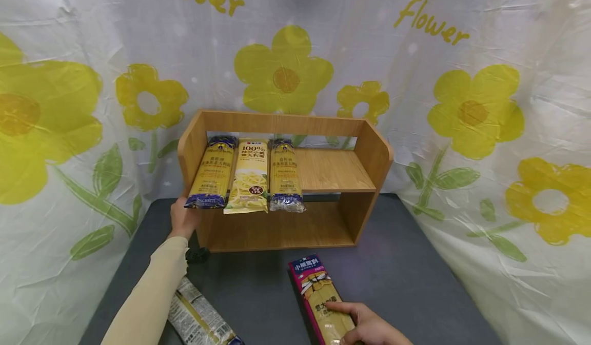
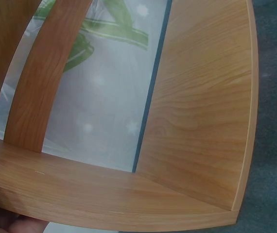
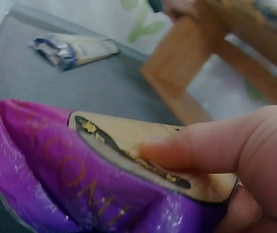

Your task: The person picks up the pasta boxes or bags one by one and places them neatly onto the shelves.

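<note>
My left hand (image 1: 183, 219) grips the left side panel of a wooden two-tier shelf (image 1: 272, 227), just below the upper tier. In the left wrist view a few fingers (image 2: 22, 224) show at the outside of that panel (image 2: 104, 194); the rest are hidden. My right hand (image 1: 371, 327) holds a pink-and-purple pasta pack (image 1: 318, 293) at the table's front. Seen from the right wrist, the thumb (image 3: 192, 148) lies across the front of the pack (image 3: 80, 165), with other fingers curled at its edge.
On the upper tier lie a yellow spaghetti pack (image 1: 212, 170), a cream noodle pack (image 1: 249, 176) and another yellow spaghetti pack (image 1: 284, 173), side by side at the left. A silver-backed pack (image 1: 200, 314) lies on the dark table (image 1: 397, 263). A flower-print curtain (image 1: 360, 53) hangs behind.
</note>
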Available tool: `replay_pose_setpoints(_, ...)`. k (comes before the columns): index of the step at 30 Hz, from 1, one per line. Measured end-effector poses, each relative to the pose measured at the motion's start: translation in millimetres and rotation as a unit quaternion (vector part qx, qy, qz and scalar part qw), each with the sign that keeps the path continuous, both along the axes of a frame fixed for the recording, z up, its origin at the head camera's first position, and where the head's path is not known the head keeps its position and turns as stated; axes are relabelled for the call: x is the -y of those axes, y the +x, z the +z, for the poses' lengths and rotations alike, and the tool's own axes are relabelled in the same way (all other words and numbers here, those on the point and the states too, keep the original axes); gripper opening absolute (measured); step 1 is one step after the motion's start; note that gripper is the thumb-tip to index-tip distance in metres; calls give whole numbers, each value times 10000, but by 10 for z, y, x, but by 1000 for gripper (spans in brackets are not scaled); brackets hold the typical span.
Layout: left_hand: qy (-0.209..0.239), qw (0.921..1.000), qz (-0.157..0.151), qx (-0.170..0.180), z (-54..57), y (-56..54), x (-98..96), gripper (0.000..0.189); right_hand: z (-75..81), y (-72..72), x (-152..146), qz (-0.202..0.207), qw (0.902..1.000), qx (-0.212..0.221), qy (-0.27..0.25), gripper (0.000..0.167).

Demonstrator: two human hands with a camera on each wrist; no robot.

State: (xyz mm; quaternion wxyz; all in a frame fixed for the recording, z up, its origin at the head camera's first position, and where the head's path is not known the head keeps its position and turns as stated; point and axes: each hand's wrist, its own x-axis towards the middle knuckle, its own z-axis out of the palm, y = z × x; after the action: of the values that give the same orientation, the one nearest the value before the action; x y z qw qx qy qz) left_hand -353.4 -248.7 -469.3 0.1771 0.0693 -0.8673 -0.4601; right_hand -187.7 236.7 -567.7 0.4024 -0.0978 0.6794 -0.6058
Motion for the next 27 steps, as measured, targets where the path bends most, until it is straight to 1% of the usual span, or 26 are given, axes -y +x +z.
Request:
replay_pose_setpoints(1,-33,10000,1,-20,3,0,6,43,104,55,-35,-122,9999,-53,-96,76)
replay_pose_setpoints(3,-104,9999,-16,-78,16,5,20,40,309,144,-114,-314,9990,-9,-329,78)
replay_pose_setpoints(5,-165,9998,-20,-136,35,7,35,37,451,197,-212,-353,9972,-147,-639,79)
replay_pose_setpoints(7,-231,9996,-15,-159,54,9,50,34,556,215,-311,-375,9944,-225,-963,78)
replay_pose_setpoints(8,-248,9996,-5,-152,66,10,54,33,613,216,-358,-364,9929,-249,-1106,74)
replay_pose_setpoints(10,-200,9998,-3,-99,82,13,60,33,743,209,-434,-335,9903,-334,-1310,69)
replay_pose_setpoints(13,-119,9999,-3,-19,83,13,59,35,992,189,-523,-308,9887,-447,-1396,64)
replay_pose_setpoints(16,-18,10000,16,18,69,13,43,38,1263,174,-571,-234,9872,-662,-1433,64)
replay_pose_setpoints(21,68,9999,105,87,58,14,4,41,1642,129,-603,-89,9810,-997,-1663,65)
replay_pose_setpoints(24,133,9997,113,146,53,14,-14,44,1853,70,-595,-47,9788,-1165,-1684,65)
replay_pose_setpoints(27,237,9994,101,251,39,18,-36,49,2030,-20,-554,-122,9778,-1462,-1499,64)
